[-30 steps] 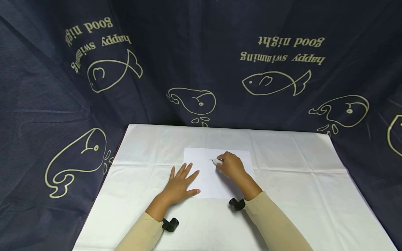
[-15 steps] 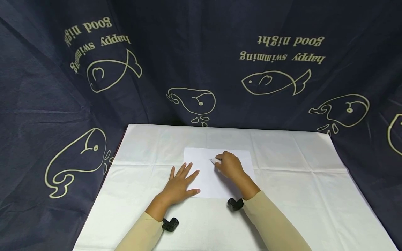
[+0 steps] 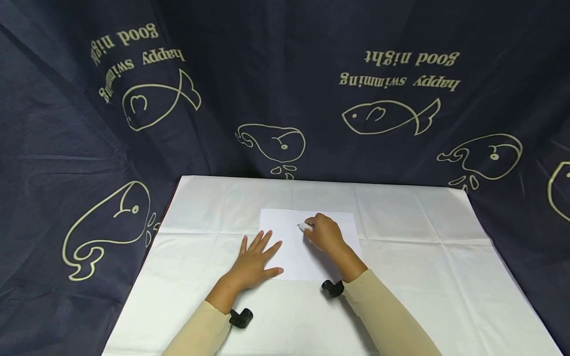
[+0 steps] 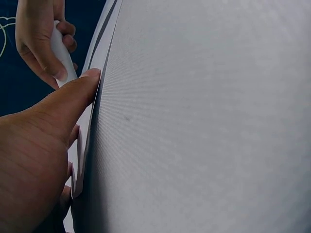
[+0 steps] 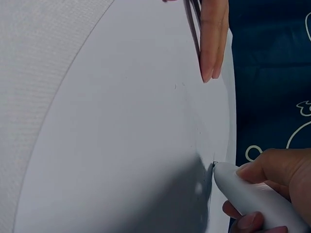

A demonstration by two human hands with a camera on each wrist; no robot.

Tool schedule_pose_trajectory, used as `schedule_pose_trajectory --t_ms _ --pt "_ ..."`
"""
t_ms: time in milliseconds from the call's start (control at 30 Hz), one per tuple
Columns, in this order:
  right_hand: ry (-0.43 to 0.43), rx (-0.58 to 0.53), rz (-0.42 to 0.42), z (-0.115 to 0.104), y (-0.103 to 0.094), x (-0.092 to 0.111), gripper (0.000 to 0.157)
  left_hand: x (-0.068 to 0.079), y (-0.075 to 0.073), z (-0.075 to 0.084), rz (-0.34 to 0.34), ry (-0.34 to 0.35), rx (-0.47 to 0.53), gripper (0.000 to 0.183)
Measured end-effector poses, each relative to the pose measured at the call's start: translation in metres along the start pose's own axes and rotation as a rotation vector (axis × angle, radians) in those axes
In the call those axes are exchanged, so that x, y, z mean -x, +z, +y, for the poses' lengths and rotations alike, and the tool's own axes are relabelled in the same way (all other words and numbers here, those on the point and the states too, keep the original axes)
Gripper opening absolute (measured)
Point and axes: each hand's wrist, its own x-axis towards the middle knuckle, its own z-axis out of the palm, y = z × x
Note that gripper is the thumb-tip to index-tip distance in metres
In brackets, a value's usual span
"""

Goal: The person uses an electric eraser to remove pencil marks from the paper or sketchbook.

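A white sheet of paper lies on the cloth-covered table. My left hand rests flat at its left side, fingers spread and thumb over the near edge. My right hand grips a thick white pen over the sheet's upper right part. In the right wrist view the pen's small dark tip touches the paper, beside a faint line and a soft shadow. The left wrist view shows my thumb lying along the paper's edge, with the pen's rear end partly hidden in the right hand beyond.
White cloth with fold creases covers the table around the paper. Behind it hangs a dark blue curtain printed with fish, whales and lettering. A black wrist camera sits on the left wrist, another on the right.
My right hand has shifted slightly left and away from me with the pen, its tip staying near the same spot of the sheet. My left hand keeps its place.
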Motion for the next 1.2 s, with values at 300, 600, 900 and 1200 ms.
schedule_pose_trajectory --t_ms 300,600,900,1200 --pt "0.005 0.029 -0.017 0.0006 -0.0022 0.0018 0.028 0.0009 -0.0004 0.0001 0.004 0.008 0.000 0.076" --pt "0.011 0.026 -0.004 0.0028 -0.0010 0.0009 0.029 0.0005 0.0002 0.0010 0.008 0.012 -0.003 0.075" --pt "0.010 0.017 -0.033 0.0086 -0.0051 0.0015 0.031 0.0016 -0.0011 0.0014 0.009 0.008 0.008 0.075" --pt "-0.014 0.020 -0.007 0.0068 -0.0005 -0.0021 0.029 0.0013 -0.0009 0.0002 0.013 0.008 0.004 0.074"
